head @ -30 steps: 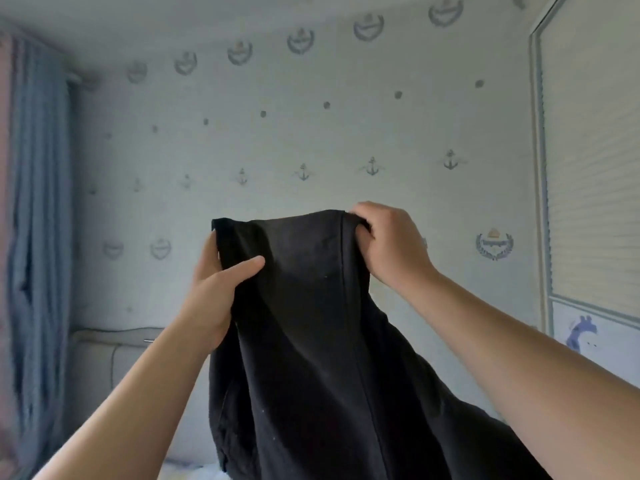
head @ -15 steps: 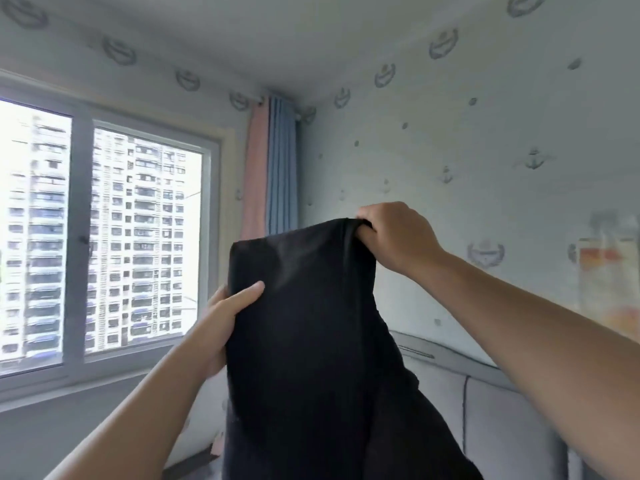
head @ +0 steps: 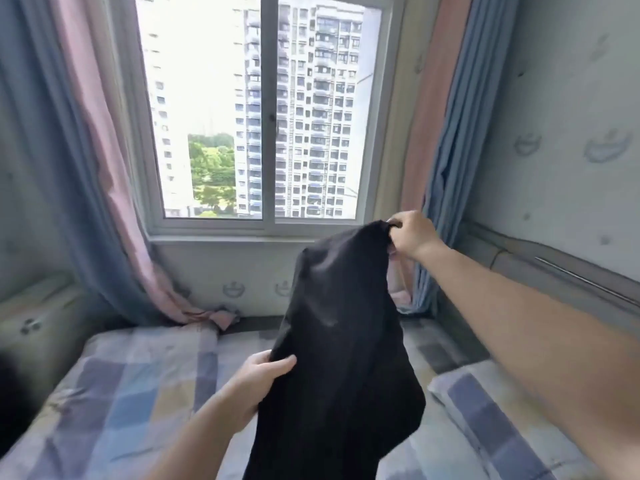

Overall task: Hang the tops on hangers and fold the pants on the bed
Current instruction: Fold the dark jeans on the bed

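A black garment (head: pixel 343 341), apparently pants, hangs in the air over the bed (head: pixel 121 393). My right hand (head: pixel 412 233) pinches its top edge high up, near the right curtain. My left hand (head: pixel 263 379) grips the left edge of the cloth lower down, thumb on the front. The garment's lower part drops out of the bottom of the view. No hanger is in sight.
The bed has a checked pastel sheet and a matching pillow (head: pixel 491 410) at the right. A window (head: pixel 266 109) stands ahead, with pink and blue curtains (head: pixel 86 168) on both sides. A padded headboard (head: pixel 554 271) runs along the right wall.
My view has swung left and down, from the wall to the window and bed. My left hand has dropped lower along the garment's edge. My right hand keeps the top edge.
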A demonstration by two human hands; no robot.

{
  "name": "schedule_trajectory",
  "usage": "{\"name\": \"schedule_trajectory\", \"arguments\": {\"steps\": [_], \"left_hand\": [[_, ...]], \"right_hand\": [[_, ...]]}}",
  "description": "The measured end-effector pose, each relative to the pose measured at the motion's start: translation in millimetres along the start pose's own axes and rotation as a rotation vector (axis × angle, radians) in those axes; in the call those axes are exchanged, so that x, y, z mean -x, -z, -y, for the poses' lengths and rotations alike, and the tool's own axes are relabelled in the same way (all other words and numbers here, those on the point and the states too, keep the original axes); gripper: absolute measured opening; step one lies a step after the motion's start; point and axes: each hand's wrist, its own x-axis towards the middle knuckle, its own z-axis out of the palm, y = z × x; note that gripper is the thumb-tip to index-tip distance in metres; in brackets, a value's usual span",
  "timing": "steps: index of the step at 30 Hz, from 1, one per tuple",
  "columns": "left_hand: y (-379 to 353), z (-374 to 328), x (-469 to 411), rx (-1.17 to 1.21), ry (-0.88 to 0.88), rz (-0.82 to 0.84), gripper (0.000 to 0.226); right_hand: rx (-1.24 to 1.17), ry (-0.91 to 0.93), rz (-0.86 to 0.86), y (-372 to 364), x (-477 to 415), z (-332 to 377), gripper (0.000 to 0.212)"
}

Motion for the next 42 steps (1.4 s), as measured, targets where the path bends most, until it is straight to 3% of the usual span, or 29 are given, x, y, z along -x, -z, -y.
{"name": "schedule_trajectory", "arguments": {"steps": [4,8,11,13,16,18,20,22,24,27,29,32,36,39,42], "left_hand": [[-12,41,-20,0.172,0.076,-0.274,0.02],[-38,91,-50,0.146,0.251,-0.448,0.031],[-66,137,-51,0.216,0.446,-0.464,0.035],[-85,158,-48,0.316,0.504,-0.446,0.037],[-109,171,-44,0.463,0.45,-0.381,0.037],[-123,173,-40,0.526,0.393,-0.313,0.036],[-134,173,-36,0.582,0.362,-0.257,0.036],[-141,172,-34,0.641,0.347,-0.231,0.037],[-143,169,-33,0.684,0.325,-0.22,0.038],[-138,165,-31,0.718,0.296,-0.226,0.032],[-130,164,-30,0.742,0.281,-0.263,0.029],[-118,168,-27,0.683,0.298,-0.381,0.028],[-120,195,-17,0.46,0.5,-0.581,0.038],[-134,213,-10,0.199,0.547,-0.627,0.072],[-150,219,-9,-0.174,0.429,-0.471,0.109]], "right_hand": [[-0.256,-0.125,0.375,-94,26,-78,0.024],[-0.398,-0.257,0.73,-157,100,-163,0.02],[-0.466,-0.383,0.838,-186,164,-218,0.033],[-0.5,-0.437,0.887,-200,200,-245,0.053],[-0.549,-0.459,0.975,-212,243,-271,0.091],[-0.562,-0.431,1.014,-215,262,-277,0.102],[-0.51,-0.386,0.987,-219,275,-280,0.104],[-0.401,-0.39,0.871,-220,279,-285,0.092],[-0.234,-0.398,0.759,-219,277,-297,0.06],[0.054,-0.381,0.748,-213,275,-327,0.014],[0.084,-0.46,0.711,-208,277,-349,0.016],[-0.107,-0.589,0.516,-194,271,-372,0.03],[-0.284,-0.543,0.222,-157,241,-363,0.038],[-0.427,-0.371,0.169,-128,220,-338,0.044],[-0.48,-0.19,0.166,-105,210,-312,0.033]]}}
